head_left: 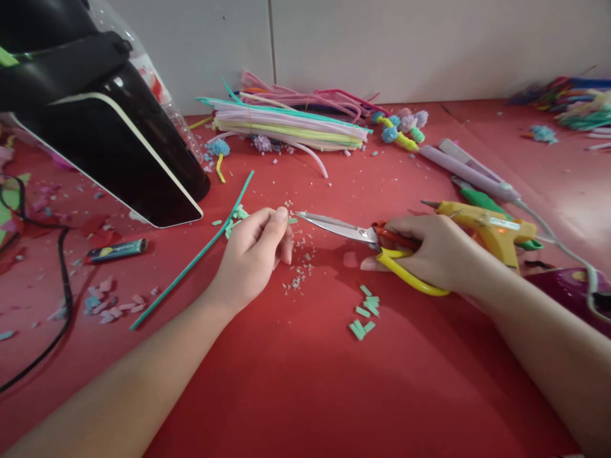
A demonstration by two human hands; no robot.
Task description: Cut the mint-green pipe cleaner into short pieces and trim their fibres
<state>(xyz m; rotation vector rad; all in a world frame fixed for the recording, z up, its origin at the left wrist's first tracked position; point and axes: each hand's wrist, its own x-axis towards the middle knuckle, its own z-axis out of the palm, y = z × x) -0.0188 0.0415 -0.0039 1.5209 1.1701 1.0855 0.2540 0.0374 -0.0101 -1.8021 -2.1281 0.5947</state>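
My left hand [255, 251] is closed in a pinch. A tiny green pipe cleaner piece [293, 221] shows at its fingertips, mostly hidden. The fingers of my right hand [432, 248] are in the handles of a pair of scissors [341, 228], one red and one yellow. The scissors' blades look closed, and their tip points at my left fingertips. Pale fuzz clippings [300, 273] are scattered on the red table [305, 381] below. Short green pieces [365, 310] lie below the scissors, and others [233, 222] behind my left hand. A long teal pipe cleaner [191, 264] lies beside that hand.
A bundle of pastel pipe cleaners [291, 124] lies at the back near the wall. A black stand-like object [119, 146] rises at left, near a lighter [117, 250] and black cable [62, 286]. At right are a yellow glue gun [482, 229] and a lilac hair straightener [465, 168].
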